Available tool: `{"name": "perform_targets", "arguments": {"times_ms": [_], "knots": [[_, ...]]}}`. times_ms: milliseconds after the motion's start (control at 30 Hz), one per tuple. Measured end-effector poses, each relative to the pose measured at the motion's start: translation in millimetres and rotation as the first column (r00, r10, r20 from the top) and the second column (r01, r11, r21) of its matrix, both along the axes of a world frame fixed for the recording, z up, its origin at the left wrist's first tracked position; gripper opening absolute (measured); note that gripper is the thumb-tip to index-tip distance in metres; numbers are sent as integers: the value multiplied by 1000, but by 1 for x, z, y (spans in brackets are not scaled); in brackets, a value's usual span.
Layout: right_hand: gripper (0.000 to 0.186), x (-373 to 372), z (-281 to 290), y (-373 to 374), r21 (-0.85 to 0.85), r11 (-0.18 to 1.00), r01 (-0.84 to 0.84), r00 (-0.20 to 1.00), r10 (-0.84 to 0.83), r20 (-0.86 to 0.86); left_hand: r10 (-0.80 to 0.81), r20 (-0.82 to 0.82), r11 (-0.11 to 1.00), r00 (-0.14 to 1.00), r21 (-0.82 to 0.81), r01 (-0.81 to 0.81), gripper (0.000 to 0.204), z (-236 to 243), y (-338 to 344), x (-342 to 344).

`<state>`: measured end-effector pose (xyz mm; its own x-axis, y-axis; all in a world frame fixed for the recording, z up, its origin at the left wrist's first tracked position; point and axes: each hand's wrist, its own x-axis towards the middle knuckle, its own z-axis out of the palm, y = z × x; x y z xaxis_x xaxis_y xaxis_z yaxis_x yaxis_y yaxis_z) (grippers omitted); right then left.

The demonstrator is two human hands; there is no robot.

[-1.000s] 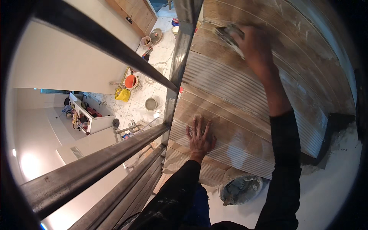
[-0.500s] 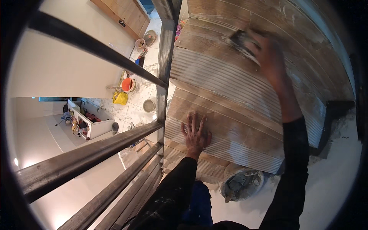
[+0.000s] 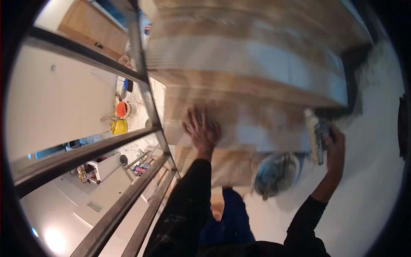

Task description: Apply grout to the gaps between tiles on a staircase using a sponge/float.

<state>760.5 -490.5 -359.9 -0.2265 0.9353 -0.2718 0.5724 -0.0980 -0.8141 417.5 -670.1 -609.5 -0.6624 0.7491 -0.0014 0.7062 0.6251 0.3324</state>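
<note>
My left hand (image 3: pixel 199 129) is spread flat on a wood-look tile tread (image 3: pixel 274 115) of a staircase, fingers apart and holding nothing. At the right end of that tread, my right hand (image 3: pixel 335 145) is wrapped round a flat oblong block (image 3: pixel 317 136) smeared with pale paste. The block is tilted on edge, off the stairs; blur hides its exact kind. Below it and to its left stands a round bucket (image 3: pixel 277 174) with grey wet stuff inside and a handle-like end at its near rim. Ribbed strips (image 3: pixel 257 58) run along the step edges.
A metal railing (image 3: pixel 145 85) runs along my left side. Beyond it, on the lower floor, are an orange-lined bucket (image 3: pixel 123 109), a yellow bag (image 3: pixel 120 127) and a white cabinet (image 3: pixel 102 168). A pale wall (image 3: pixel 368 171) borders the stairs on the right.
My right hand has come down from the upper step to beside the bucket, still holding the block. My left hand stays on the tread. The whole view has shifted.
</note>
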Motion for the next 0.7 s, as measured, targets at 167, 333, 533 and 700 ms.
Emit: {"name": "perform_targets", "arguments": {"times_ms": [167,333,533,700], "knots": [[41,63,-80,-153,-589,799,122,987,-33,158,-37,-155,998,987,34,43,72,-3,-2,-13],[45,140,-222,-253,-601,750,277,954,-291,77,-68,-211,996,975,34,77,73,-13,3,5],[48,100,-343,-223,-404,874,271,927,-125,353,-90,-276,986,957,107,124,70,-18,-6,0],[44,103,-397,-213,-194,970,145,816,-7,577,-81,-226,986,971,122,110,70,-18,-5,6]]}}
